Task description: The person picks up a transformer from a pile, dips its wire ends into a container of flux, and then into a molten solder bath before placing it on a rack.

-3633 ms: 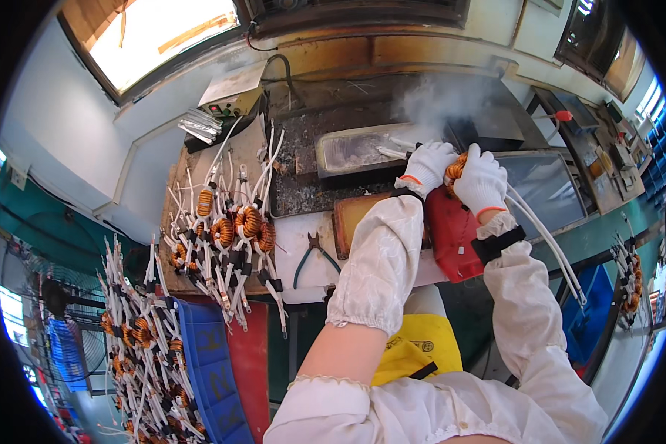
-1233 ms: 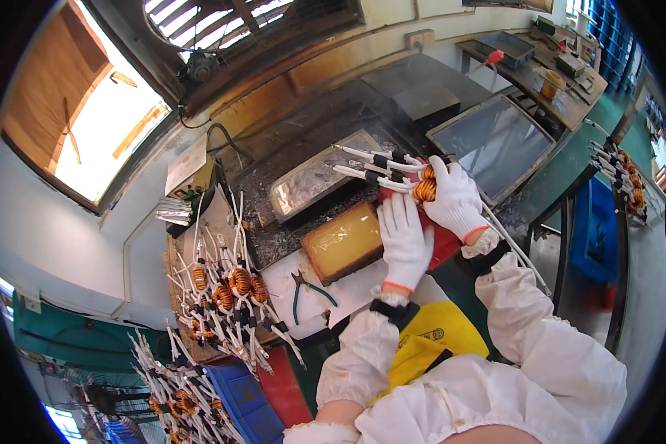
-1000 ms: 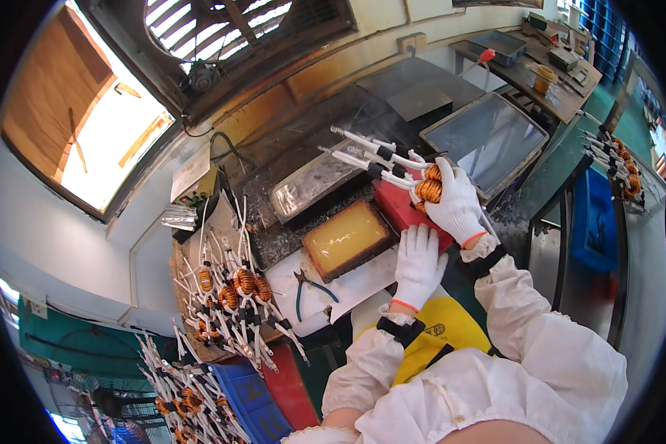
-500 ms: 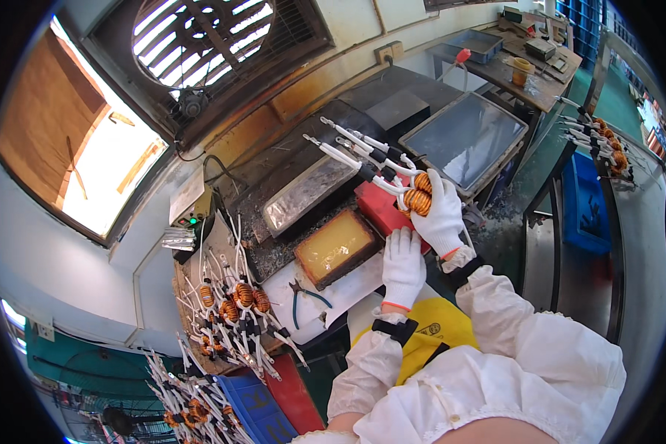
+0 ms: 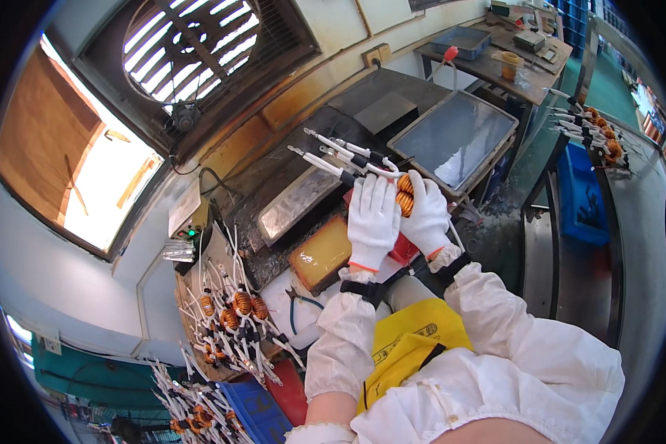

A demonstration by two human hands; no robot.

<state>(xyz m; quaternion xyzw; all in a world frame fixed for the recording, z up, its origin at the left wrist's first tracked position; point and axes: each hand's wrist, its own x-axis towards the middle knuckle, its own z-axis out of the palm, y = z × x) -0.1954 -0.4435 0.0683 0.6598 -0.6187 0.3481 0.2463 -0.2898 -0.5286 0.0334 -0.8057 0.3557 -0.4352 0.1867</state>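
Note:
A pair of copper-wound coils [image 5: 405,195] is gripped at its right side by my right hand [image 5: 426,216], in a white glove. White leads [image 5: 324,164] with black sleeves and metal tips stretch from the coils toward the far left. My left hand [image 5: 372,222], also gloved, lies with its fingers stretched out flat over the near part of the leads, beside the coils. Its palm side is hidden. Below both hands a red block-like object [image 5: 403,250] is mostly covered. Left of it sits a brown-edged tray of amber, glossy material [image 5: 324,253].
A long silver metal trough [image 5: 303,198] lies beyond the amber tray. Pliers [image 5: 294,307] rest on the bench near more coils [image 5: 242,302] at left. A grey-surfaced tray [image 5: 455,140] stands at far right; further coils [image 5: 607,137] lie on a rack.
My left hand has moved up and left from beside the red object onto the leads. My right hand still holds the coils; the view has shifted slightly.

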